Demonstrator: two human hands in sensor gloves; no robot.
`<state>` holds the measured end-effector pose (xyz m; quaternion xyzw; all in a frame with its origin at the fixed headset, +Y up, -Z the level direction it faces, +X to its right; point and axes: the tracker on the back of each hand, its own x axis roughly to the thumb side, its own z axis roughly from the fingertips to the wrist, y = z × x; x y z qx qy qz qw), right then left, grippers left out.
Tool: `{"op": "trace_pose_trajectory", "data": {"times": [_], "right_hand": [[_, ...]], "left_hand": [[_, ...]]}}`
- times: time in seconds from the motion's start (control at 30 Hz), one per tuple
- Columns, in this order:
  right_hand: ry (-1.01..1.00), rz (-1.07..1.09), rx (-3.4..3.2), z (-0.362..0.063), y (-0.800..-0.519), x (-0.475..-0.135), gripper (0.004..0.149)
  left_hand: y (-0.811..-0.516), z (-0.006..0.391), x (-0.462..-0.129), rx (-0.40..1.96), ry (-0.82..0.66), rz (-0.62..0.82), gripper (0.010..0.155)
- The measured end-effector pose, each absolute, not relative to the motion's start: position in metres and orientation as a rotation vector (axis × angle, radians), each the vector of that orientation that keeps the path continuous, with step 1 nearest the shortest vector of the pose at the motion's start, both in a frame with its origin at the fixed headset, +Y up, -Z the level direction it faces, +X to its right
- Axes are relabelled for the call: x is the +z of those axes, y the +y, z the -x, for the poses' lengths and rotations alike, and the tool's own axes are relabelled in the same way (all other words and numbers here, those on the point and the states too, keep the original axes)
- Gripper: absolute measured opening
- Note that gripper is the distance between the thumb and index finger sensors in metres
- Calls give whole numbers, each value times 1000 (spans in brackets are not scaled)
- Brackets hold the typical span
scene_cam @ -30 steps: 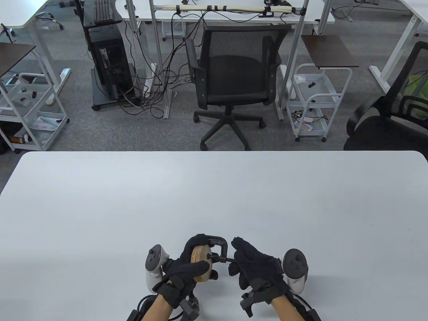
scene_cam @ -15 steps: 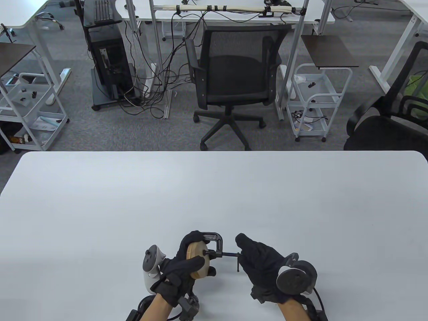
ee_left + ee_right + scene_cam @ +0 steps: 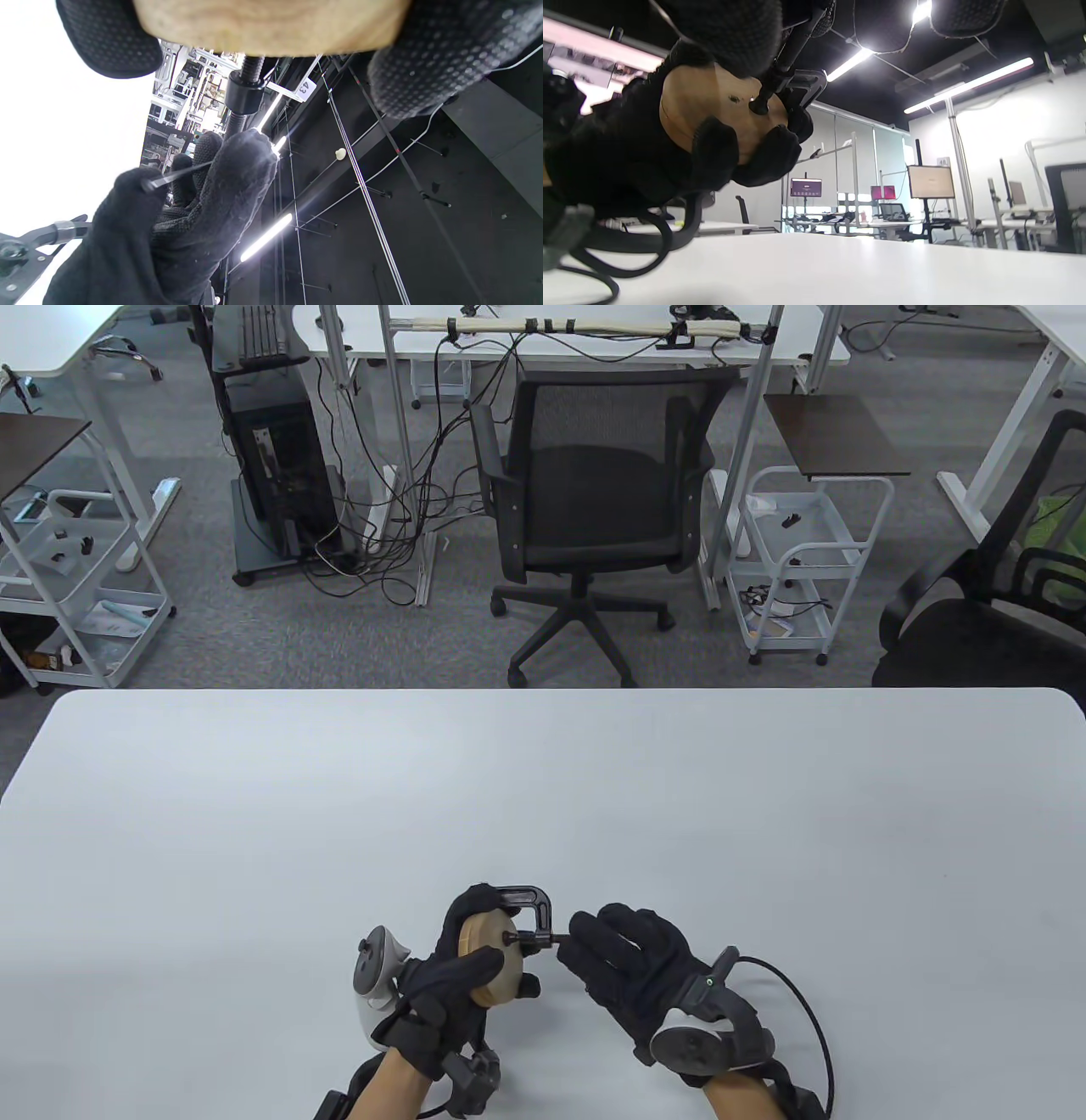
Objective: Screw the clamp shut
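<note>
Clamp (image 3: pixel 533 909) between both hands, left hand (image 3: pixel 454 984) gripping wooden disc (image 3: pixel 490 954), right hand (image 3: pixel 632 971) pinching screw handle (image 3: pixel 176 176)

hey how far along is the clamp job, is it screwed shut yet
Done: the wooden disc sits inside the clamp, and the screw tip touches its face. In hand: the left hand holds disc and frame; the right hand works the screw's handle. Left: final tightening; tightness can't be judged.
</note>
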<state>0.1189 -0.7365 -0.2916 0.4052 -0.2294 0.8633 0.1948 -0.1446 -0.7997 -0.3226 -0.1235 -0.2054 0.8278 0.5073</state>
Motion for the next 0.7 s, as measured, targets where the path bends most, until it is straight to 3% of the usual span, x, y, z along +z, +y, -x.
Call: {"op": "trace_pose_trajectory", "data": {"times": [0.23, 0.37, 0.57, 0.7], "right_hand": [[-275, -764, 1965, -132, -748, -310, 53], [-170, -590, 1788, -142, -757, -319, 50], [25, -416, 1561, -139, -773, -322, 62], [-29, -467, 1647, -138, -769, -321, 68]], "left_hand": [[-800, 140, -321, 1926, -506, 306, 91], [-799, 134, -320, 1898, -531, 315, 91], [-800, 133, -320, 1869, -540, 319, 91], [-801, 136, -320, 1893, -511, 294, 91]]}}
